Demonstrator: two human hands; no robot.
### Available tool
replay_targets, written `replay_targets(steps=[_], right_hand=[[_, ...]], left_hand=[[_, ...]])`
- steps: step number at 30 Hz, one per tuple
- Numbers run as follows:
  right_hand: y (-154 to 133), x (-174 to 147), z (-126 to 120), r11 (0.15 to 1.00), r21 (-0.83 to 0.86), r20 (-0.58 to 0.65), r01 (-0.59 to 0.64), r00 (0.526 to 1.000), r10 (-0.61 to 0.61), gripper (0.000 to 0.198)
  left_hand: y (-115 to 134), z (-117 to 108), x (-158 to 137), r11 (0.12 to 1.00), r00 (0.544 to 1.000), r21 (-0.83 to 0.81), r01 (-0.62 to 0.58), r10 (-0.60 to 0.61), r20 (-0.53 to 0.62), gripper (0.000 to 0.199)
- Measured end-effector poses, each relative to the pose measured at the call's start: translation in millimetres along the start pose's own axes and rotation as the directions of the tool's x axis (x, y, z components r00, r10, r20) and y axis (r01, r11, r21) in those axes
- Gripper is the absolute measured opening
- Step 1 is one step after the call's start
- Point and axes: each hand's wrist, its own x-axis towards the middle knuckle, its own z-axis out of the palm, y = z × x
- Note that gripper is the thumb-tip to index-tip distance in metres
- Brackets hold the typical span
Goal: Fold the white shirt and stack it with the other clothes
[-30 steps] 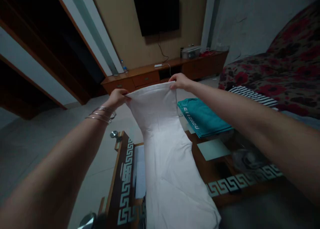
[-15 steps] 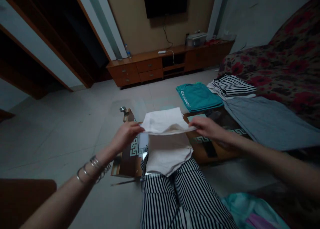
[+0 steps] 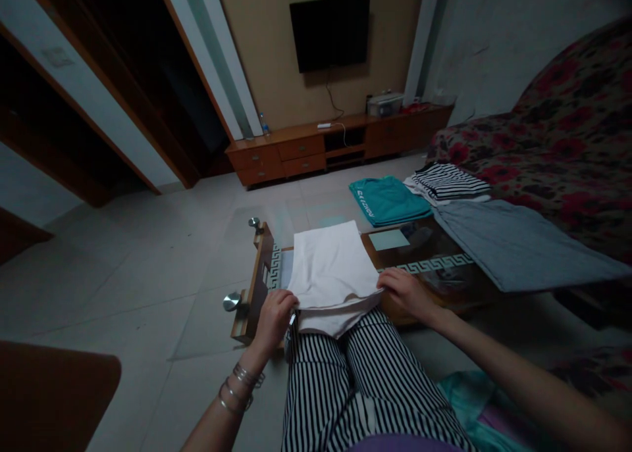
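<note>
A white folded garment (image 3: pixel 336 268) lies across the near edge of the glass coffee table and over my striped lap; its exact kind does not show. My left hand (image 3: pixel 277 317) pinches its near left corner. On the opposite side my right hand (image 3: pixel 402 291) grips the near right corner. The edge between my hands lies above a lower white layer (image 3: pixel 330 320), which reaches my striped trousers (image 3: pixel 316 386).
On the glass coffee table (image 3: pixel 202 301), a folded teal garment (image 3: pixel 392 199), a striped garment (image 3: pixel 451 179) and a grey cloth (image 3: pixel 523 241) lie at the right. A floral sofa (image 3: pixel 557 149) stands beyond. A brown chair-like edge (image 3: pixel 54 399) is at lower left.
Both hands have moved down and toward me with the held edge of the white garment. Its upper layer now lies flatter over the lower one. The view has tilted up slightly.
</note>
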Motion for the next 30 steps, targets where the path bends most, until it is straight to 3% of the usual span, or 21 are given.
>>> replay_targets(steps=[3,6,9,14,18,21,23,26,30], right_hand=[[-9.3,6.7,-17.8,1.0,0.013,-0.053,-0.027,0.998,0.028,0.02],[-14.7,-3.2,-20.9,0.999,0.035,-0.094,-0.035,0.995,0.038,0.019],[-14.1,-28.1,-7.0,0.998,0.034,-0.038,-0.047,0.998,0.048,0.02],[-9.1,-65.4,15.7,0.998,0.005,0.2,-0.055,0.978,0.053,0.008],[-2.1,-59.5,12.6,0.986,0.053,0.13,-0.159,0.98,0.151,0.01],[11.8,-28.9,11.7,0.96,0.102,0.039,-0.259,0.966,0.257,0.016],[26.4,2.9,15.7,0.935,0.118,0.008,-0.335,0.942,0.336,0.019],[53.3,60.9,26.2,0.853,0.061,0.025,-0.518,0.855,0.518,0.023],[87.4,135.5,42.1,0.733,-0.034,-0.007,-0.679,0.733,0.68,0.026]], left_hand=[[5.3,-17.4,7.4,1.0,0.996,-0.014,0.023,-0.024,-0.085,0.018],[12.4,-25.2,0.9,1.0,0.993,-0.002,0.014,-0.014,-0.121,0.018],[17.0,-14.9,-20.9,1.0,0.997,0.028,-0.014,0.016,-0.077,0.016],[20.7,12.6,-61.4,1.0,0.998,-0.01,-0.006,0.007,0.068,0.021],[19.6,12.3,-67.8,0.977,0.994,-0.186,0.105,-0.097,0.047,0.032],[5.2,10.3,-45.4,0.941,0.975,-0.263,0.212,-0.223,-0.013,0.032],[-13.0,14.0,-16.0,0.909,0.934,-0.236,0.344,-0.356,-0.009,0.032],[-47.5,26.0,42.7,0.826,0.837,-0.14,0.546,-0.546,0.044,0.029],[-90.9,44.6,121.5,0.752,0.752,-0.04,0.659,-0.655,0.077,0.025]])
